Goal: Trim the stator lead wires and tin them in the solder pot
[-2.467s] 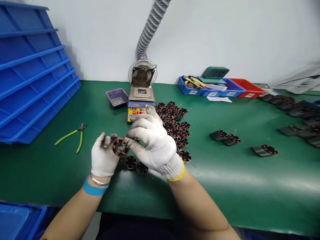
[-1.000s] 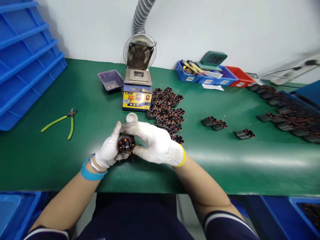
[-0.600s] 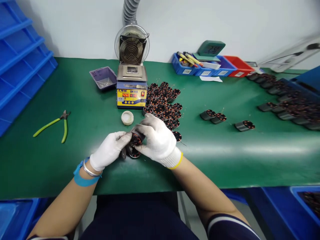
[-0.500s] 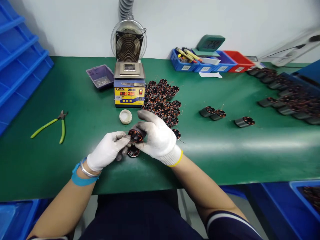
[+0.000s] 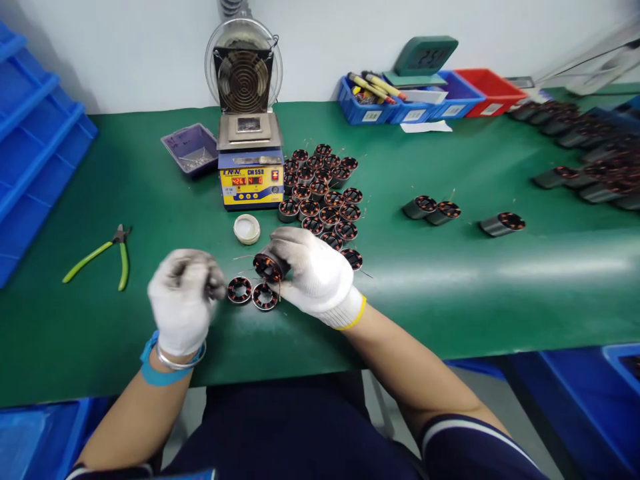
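My right hand [image 5: 315, 273], in a white glove, is wrapped round a black cylindrical motor coil [image 5: 270, 265], its copper-wound end tilted toward me and thin wires sticking out. Just below it, two more coils stand on the green table, one on the left [image 5: 240, 291] and one on the right [image 5: 265, 297]. My left hand [image 5: 185, 293], gloved too, is raised beside the left one, its fingers curled and smeared by motion. A small round white tub [image 5: 247, 229] lies above the held coil.
Behind stands a yellow-and-blue solder pot [image 5: 251, 183], with a purple tray [image 5: 193, 150] beside it and many coils [image 5: 320, 210] clustered to its right. Green-handled cutters [image 5: 107, 253] lie at left. Further right are loose coils [image 5: 503, 224], blue bins [image 5: 367, 113] and a red bin [image 5: 490, 90].
My left hand has moved left, off the held coil's wires, uncovering a standing coil. My right hand still holds its coil. The view has shifted slightly.
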`<action>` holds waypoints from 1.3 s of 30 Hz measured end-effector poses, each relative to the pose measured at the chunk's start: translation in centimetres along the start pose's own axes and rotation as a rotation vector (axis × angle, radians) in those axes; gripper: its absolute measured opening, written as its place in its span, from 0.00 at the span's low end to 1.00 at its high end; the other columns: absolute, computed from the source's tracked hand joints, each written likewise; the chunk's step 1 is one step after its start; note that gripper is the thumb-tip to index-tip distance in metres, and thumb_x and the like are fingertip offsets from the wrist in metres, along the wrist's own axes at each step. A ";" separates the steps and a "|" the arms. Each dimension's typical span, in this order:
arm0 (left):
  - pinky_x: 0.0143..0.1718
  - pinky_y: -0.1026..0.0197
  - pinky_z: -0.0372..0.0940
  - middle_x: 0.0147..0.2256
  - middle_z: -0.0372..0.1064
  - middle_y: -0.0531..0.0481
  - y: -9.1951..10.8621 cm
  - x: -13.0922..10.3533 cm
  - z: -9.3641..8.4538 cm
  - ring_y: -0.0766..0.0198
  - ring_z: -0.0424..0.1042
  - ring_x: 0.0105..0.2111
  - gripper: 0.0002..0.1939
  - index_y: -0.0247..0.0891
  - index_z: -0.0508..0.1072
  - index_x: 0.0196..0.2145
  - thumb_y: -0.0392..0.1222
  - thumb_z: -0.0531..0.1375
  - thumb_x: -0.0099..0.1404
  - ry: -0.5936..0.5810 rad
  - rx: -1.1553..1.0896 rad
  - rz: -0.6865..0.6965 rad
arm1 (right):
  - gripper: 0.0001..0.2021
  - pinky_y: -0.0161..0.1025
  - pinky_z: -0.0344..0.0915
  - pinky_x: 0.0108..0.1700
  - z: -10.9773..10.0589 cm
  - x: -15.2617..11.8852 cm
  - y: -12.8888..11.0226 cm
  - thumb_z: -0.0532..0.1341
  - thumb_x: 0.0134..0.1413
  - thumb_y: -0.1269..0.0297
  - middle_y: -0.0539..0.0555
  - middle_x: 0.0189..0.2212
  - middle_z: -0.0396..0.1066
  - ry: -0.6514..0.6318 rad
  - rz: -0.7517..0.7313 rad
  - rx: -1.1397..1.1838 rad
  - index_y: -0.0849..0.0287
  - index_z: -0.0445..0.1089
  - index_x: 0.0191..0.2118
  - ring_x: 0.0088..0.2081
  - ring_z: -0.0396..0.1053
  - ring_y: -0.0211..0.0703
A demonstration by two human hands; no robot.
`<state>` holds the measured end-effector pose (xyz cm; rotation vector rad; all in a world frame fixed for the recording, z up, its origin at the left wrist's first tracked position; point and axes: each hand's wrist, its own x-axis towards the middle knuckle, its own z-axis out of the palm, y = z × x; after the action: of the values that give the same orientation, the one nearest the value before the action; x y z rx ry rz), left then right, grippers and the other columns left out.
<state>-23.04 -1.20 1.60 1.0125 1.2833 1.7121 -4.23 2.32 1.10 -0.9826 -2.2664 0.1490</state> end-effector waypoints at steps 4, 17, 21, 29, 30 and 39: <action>0.28 0.63 0.67 0.29 0.72 0.53 -0.8 0.8 -0.3 0.66 0.72 0.27 0.03 0.39 0.74 0.33 0.40 0.64 0.60 0.053 0.190 0.395 | 0.18 0.44 0.74 0.46 0.3 -0.1 -0.1 0.60 0.50 0.69 0.61 0.50 0.72 0.035 -0.084 -0.042 0.61 0.71 0.48 0.46 0.73 0.51; 0.24 0.64 0.66 0.30 0.74 0.51 -3.1 4.2 -1.7 0.65 0.73 0.26 0.08 0.37 0.74 0.35 0.43 0.62 0.60 0.236 0.132 0.199 | 0.21 0.46 0.71 0.51 1.1 0.6 1.6 0.65 0.47 0.63 0.62 0.52 0.69 0.014 0.222 -0.111 0.60 0.67 0.49 0.50 0.71 0.53; 0.40 0.56 0.73 0.41 0.76 0.43 -7.7 6.7 -1.9 0.58 0.77 0.38 0.19 0.36 0.73 0.43 0.48 0.64 0.57 0.070 0.202 0.070 | 0.24 0.46 0.71 0.49 2.1 1.7 2.2 0.65 0.48 0.64 0.61 0.57 0.66 -0.166 0.377 -0.197 0.58 0.65 0.53 0.50 0.71 0.53; 0.66 0.45 0.56 0.59 0.68 0.38 -10.7 7.3 -1.8 0.49 0.66 0.60 0.27 0.34 0.70 0.56 0.44 0.58 0.60 -0.323 0.200 0.118 | 0.23 0.45 0.70 0.38 2.9 3.9 2.0 0.63 0.54 0.59 0.56 0.55 0.67 -0.377 0.376 -0.431 0.53 0.64 0.55 0.43 0.73 0.53; 0.66 0.45 0.55 0.59 0.68 0.39 -10.5 7.3 -1.9 0.49 0.66 0.61 0.27 0.33 0.70 0.56 0.43 0.57 0.60 -0.351 0.221 0.128 | 0.22 0.44 0.70 0.37 2.8 4.2 1.8 0.63 0.54 0.58 0.56 0.54 0.67 -0.397 0.361 -0.459 0.53 0.65 0.55 0.43 0.73 0.52; 0.65 0.46 0.57 0.55 0.72 0.35 -9.5 7.1 -2.0 0.48 0.69 0.57 0.27 0.26 0.73 0.53 0.44 0.55 0.60 -0.434 0.289 0.103 | 0.21 0.44 0.67 0.34 2.3 6.9 0.0 0.62 0.56 0.59 0.59 0.51 0.68 -0.574 0.265 -0.658 0.54 0.65 0.56 0.42 0.72 0.55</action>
<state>-26.66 6.51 -6.89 1.5446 1.2214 1.2983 -9.17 7.42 2.91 -1.7662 -2.7606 -0.2573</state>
